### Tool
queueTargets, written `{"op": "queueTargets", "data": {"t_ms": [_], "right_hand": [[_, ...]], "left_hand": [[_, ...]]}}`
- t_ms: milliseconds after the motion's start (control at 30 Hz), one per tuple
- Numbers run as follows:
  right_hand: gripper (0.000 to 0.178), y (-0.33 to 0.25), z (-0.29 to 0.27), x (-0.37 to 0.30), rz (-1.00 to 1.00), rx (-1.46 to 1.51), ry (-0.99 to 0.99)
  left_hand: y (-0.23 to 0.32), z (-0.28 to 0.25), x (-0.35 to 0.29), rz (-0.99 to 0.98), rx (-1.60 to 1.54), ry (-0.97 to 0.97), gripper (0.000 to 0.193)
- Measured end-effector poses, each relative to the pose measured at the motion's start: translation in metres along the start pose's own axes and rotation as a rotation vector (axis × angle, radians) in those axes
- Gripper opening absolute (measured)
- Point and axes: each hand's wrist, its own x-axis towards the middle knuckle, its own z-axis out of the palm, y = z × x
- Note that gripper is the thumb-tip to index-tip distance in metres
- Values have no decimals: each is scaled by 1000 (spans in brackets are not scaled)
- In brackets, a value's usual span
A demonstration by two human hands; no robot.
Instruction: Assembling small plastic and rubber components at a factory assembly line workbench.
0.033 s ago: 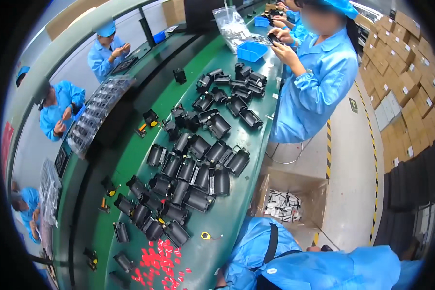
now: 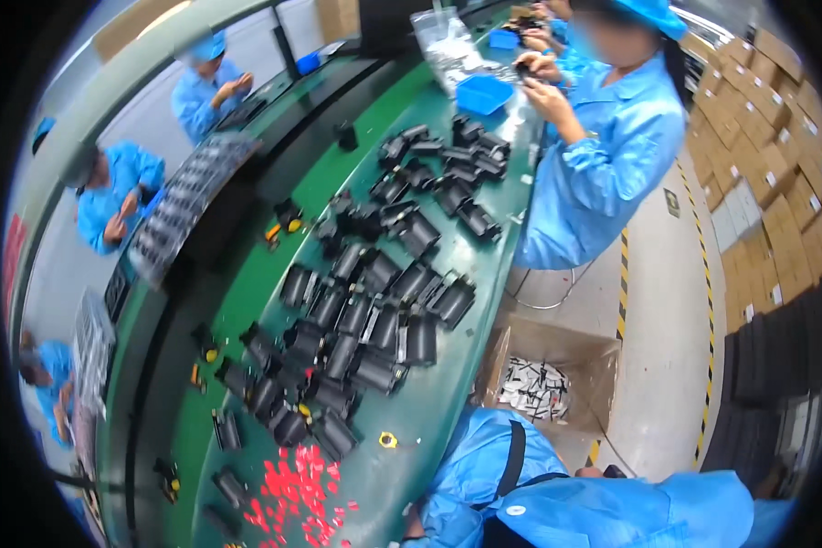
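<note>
At the lower edge, a small patch of skin past a blue sleeve looks like my left hand [image 2: 415, 523], beside the green worktable [image 2: 434, 406]; its fingers are hidden. Another patch of skin behind the other sleeve may be my right hand [image 2: 591, 472], by a small dark thing; its fingers do not show. Nearest the table-side hand lie a yellow ring-like piece [image 2: 388, 439] and scattered small red pieces [image 2: 292, 493]. Beyond them, many black curved plastic housings [image 2: 420, 340] cover the table. What either hand holds, if anything, cannot be seen.
A green conveyor strip [image 2: 247, 301] carrying spaced black-and-yellow parts runs along the table's left. A cardboard box [image 2: 598, 374] of white and black scraps stands on the floor. Co-worker [image 2: 603, 155] sits at right beside a blue bin [image 2: 484, 94]. Stacked cartons [image 2: 776, 210] line the wall.
The whole view has shifted slightly. The co-worker at the upper right has changed hand position a little. The parts on the table keep their places among one another.
</note>
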Motion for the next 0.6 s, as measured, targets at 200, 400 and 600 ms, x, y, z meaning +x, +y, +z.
{"op": "queueTargets", "data": {"t_ms": [200,400,600], "right_hand": [[18,-115,-143,-44,-559,462,500],[17,-276,-250,-71,-1066,453,313],[18,-360,-185,-90,-1662,68,435]], "left_hand": [[8,6,12,112,107,-28,36],[-31,21,23,232,430,157,37],[42,8,-13,68,240,-35,33]]}}
